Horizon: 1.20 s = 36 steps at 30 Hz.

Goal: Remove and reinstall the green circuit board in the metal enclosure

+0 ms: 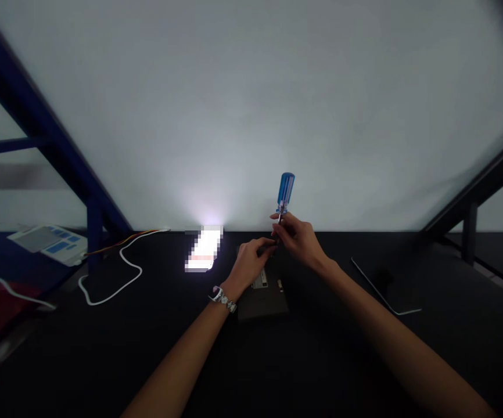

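My right hand [298,237] is closed around the shaft of a screwdriver with a clear blue handle [285,191], which stands nearly upright with its tip down. My left hand [251,262], with a watch at the wrist, is curled on the far end of a flat dark rectangular device [263,296] lying on the black table, right beside the screwdriver's tip. A small pale label shows on the device's top. The tip itself is hidden between my fingers.
A bright white patch [203,248] glares on the table left of my hands. A white cable [112,278] with coloured wires loops at left. A thin angled metal rod [382,290] lies at right. Blue frame posts [94,232] stand left; papers [49,241] lie beyond.
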### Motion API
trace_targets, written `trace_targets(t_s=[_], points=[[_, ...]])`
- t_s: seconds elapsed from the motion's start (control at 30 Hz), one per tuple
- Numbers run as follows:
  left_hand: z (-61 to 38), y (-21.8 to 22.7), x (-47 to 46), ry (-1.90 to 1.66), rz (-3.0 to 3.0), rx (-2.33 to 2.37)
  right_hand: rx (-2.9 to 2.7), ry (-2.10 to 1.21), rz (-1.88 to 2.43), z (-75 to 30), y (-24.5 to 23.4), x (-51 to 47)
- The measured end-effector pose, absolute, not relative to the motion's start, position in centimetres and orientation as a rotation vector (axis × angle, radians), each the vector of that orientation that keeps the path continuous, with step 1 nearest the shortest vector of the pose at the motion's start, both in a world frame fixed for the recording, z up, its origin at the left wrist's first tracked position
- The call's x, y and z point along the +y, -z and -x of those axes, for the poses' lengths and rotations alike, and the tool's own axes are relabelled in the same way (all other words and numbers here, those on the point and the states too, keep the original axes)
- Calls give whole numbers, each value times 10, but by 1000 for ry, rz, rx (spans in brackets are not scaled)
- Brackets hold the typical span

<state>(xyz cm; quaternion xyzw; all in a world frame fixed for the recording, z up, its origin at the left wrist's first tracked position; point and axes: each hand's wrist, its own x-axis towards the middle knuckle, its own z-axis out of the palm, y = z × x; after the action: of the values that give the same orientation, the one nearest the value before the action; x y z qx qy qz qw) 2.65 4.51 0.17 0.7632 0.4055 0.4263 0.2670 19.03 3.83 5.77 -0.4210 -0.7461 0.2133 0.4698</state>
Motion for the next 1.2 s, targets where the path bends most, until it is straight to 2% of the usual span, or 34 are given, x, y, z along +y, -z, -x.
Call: trace_targets(t_s=[0.4, 1.03, 1.2], points=[[-14, 3, 51, -979, -2409, 1071, -1769, -579, 1004, -194, -59, 39], [-15, 4, 50, -1047, -2350, 1093, -1776, -608, 995, -194, -54, 41], [-13, -6, 54, -1006, -2156, 976, -1827, -581, 1014, -195, -58, 39]])
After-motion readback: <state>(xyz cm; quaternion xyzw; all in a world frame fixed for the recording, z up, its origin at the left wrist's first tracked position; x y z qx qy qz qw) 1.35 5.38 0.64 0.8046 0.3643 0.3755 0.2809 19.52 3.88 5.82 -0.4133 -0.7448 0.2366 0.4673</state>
